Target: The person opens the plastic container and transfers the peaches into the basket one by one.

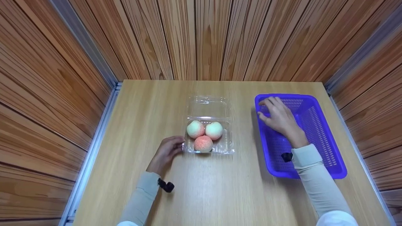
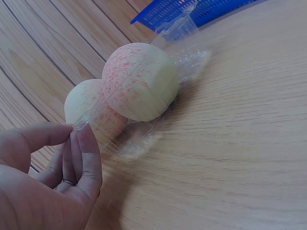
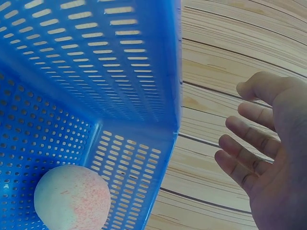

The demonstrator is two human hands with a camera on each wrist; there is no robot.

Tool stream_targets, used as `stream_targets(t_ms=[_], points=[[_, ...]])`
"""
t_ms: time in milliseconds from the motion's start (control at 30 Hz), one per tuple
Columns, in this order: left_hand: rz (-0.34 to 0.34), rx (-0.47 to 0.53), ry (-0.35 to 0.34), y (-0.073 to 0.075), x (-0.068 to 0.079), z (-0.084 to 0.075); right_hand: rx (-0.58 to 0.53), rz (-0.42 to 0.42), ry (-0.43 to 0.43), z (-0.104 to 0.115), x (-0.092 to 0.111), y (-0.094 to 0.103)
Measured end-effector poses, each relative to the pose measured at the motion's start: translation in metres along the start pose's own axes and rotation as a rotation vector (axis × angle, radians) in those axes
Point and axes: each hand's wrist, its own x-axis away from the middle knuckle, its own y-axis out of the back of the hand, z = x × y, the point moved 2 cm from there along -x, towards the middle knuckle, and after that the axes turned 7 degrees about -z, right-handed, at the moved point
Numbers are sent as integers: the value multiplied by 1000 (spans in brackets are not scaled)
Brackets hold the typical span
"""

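Three peaches (image 1: pixel 204 140) sit in a clear container (image 1: pixel 226 143) mid-table, its left edge pinched by thumb and fingertips of the left hand (image 1: pixel 169 149). Over at the basket (image 1: pixel 263 141), where a fourth peach (image 3: pixel 72 199) lies, the right hand (image 1: pixel 279 116) hovers with nothing in it, fingers loosely bent and apart! Fruit looks light, firm and matt, so cupping the widest part should suit; that thin plastic may flex or slide, best steadied by its rim.
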Motion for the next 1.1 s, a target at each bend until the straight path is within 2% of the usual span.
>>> stream_targets(t_ms=[300, 767, 1100], points=[[1, 1, -29, -2, 0, 0, 17, -13, 48, 7, -1, 0], [-5, -8, -9, -1, -1, 0, 6, -6, 78, 19, -5, -2], [6, 9, -12, -1, 0, 0, -4, -30, 118, 24, -9, -4]])
